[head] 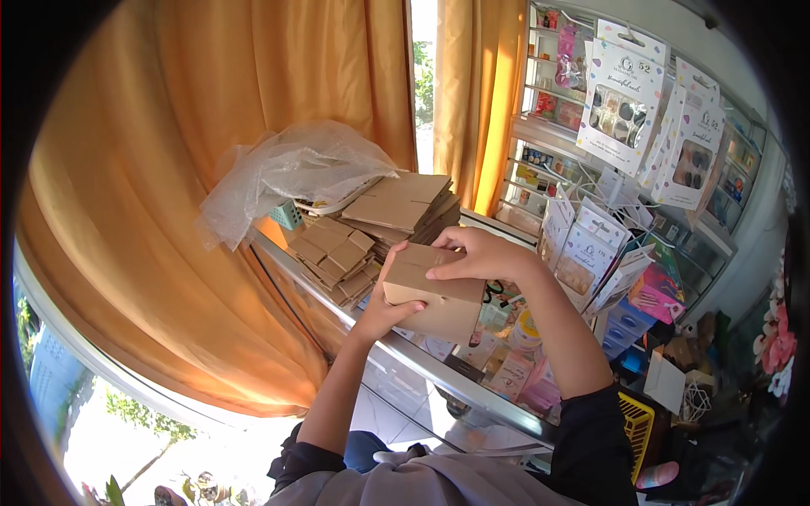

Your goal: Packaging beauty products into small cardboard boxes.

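A small brown cardboard box [436, 310] is held above the glass display counter [436, 373], its top flaps folded flat with a seam between them. My left hand [380, 316] grips its left end, thumb across the near face. From the far right side, my right hand [484, 256] holds the top, with the thumb laid on a flap and the fingers bent at the far edge. Just beyond the box lies a stack of larger flattened cardboard boxes [398, 202]. Smaller folded cardboard pieces [332, 253] are piled to its left.
Clear plastic wrap [304, 158] drapes over baskets at the counter's far end. Packs of false nails [623, 101] hang from a rack at right. Small cosmetic boxes [509, 373] show near the counter's front. Orange curtains [190, 190] hang at left; a yellow basket [636, 430] stands low right.
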`<move>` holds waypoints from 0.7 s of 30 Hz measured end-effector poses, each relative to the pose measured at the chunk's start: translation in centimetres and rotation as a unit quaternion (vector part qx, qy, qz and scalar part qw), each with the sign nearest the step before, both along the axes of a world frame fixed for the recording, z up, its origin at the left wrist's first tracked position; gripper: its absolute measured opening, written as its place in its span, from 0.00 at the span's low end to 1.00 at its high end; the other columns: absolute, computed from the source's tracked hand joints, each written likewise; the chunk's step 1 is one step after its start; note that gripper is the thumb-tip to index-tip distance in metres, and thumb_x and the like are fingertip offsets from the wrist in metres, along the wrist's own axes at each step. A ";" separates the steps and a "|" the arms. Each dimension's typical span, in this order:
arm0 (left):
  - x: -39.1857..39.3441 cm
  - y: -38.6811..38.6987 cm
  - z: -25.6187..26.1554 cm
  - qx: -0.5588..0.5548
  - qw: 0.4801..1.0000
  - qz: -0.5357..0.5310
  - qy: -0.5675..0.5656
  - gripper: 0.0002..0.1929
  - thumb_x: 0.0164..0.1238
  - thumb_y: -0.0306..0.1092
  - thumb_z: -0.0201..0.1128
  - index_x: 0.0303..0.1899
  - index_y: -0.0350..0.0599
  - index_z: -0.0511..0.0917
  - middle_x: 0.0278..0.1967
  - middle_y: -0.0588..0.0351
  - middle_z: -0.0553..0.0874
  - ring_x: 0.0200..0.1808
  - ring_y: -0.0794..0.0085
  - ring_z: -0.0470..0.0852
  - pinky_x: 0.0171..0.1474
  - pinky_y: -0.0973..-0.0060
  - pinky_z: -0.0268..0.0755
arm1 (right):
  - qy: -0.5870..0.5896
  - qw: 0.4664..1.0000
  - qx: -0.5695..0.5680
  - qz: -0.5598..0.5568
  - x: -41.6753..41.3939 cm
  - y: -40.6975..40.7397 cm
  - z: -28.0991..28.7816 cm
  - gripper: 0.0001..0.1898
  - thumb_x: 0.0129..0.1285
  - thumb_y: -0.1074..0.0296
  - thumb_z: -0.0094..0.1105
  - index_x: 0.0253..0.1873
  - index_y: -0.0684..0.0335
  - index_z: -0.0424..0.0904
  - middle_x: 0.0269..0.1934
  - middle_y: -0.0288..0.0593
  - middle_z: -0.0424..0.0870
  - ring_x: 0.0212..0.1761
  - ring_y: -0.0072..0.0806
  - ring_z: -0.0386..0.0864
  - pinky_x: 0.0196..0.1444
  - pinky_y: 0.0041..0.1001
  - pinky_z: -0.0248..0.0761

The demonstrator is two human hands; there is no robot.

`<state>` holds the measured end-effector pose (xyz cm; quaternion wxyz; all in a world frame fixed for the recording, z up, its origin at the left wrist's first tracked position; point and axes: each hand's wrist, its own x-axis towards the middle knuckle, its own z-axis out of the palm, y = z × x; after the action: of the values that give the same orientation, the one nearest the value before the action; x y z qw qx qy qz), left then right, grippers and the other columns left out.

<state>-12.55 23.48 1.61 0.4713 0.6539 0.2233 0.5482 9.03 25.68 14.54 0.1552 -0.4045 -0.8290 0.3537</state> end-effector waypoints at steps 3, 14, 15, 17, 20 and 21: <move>-0.1 -0.1 -0.1 -0.004 1.000 -0.002 -0.006 0.56 0.53 0.33 0.81 0.80 0.54 0.50 0.68 0.56 0.70 0.69 0.67 0.70 0.72 0.68 0.61 | -0.004 1.000 0.005 -0.009 0.0 0.3 -0.3 0.31 0.60 0.48 0.74 0.59 0.67 0.78 0.54 0.48 0.83 0.57 0.31 0.80 0.60 0.29 0.72; 0.1 0.0 -0.1 -0.005 1.000 0.005 -0.004 0.56 0.52 0.34 0.81 0.80 0.54 0.50 0.68 0.56 0.70 0.69 0.67 0.69 0.72 0.68 0.61 | -0.007 1.000 0.021 -0.005 0.2 0.7 -0.7 0.32 0.60 0.47 0.74 0.59 0.67 0.77 0.53 0.48 0.83 0.55 0.31 0.81 0.58 0.29 0.73; 0.1 0.0 -0.1 0.001 1.000 0.007 -0.006 0.56 0.52 0.34 0.81 0.80 0.54 0.50 0.68 0.56 0.71 0.69 0.67 0.70 0.72 0.68 0.61 | -0.005 1.000 0.021 0.010 0.5 0.8 -0.5 0.33 0.59 0.46 0.74 0.59 0.67 0.77 0.53 0.48 0.83 0.55 0.31 0.81 0.58 0.29 0.73; 0.2 0.0 -0.1 0.001 1.000 0.009 -0.003 0.56 0.52 0.33 0.81 0.80 0.54 0.51 0.68 0.56 0.71 0.69 0.67 0.70 0.72 0.68 0.61 | -0.003 0.999 0.022 0.026 0.6 0.7 -0.5 0.33 0.59 0.46 0.75 0.59 0.67 0.77 0.53 0.48 0.84 0.54 0.31 0.81 0.57 0.29 0.73; 0.0 -0.1 -0.2 -0.002 1.000 0.007 -0.002 0.56 0.52 0.33 0.81 0.80 0.54 0.51 0.68 0.56 0.71 0.69 0.68 0.70 0.72 0.68 0.61 | -0.011 1.000 0.016 -0.014 -0.2 0.3 -0.5 0.33 0.59 0.46 0.75 0.59 0.67 0.77 0.52 0.48 0.84 0.55 0.31 0.81 0.57 0.28 0.73; -0.1 -0.1 -0.2 -0.003 1.000 0.002 -0.004 0.56 0.52 0.33 0.81 0.80 0.54 0.51 0.68 0.56 0.70 0.70 0.68 0.69 0.72 0.68 0.61 | -0.012 1.000 0.014 -0.009 -0.2 0.2 -0.5 0.34 0.59 0.46 0.75 0.59 0.67 0.77 0.52 0.48 0.84 0.54 0.31 0.81 0.57 0.28 0.73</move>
<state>-12.62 23.37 1.40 0.4728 0.6495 0.2245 0.5515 8.82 25.89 14.06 0.1541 -0.4141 -0.8318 0.3359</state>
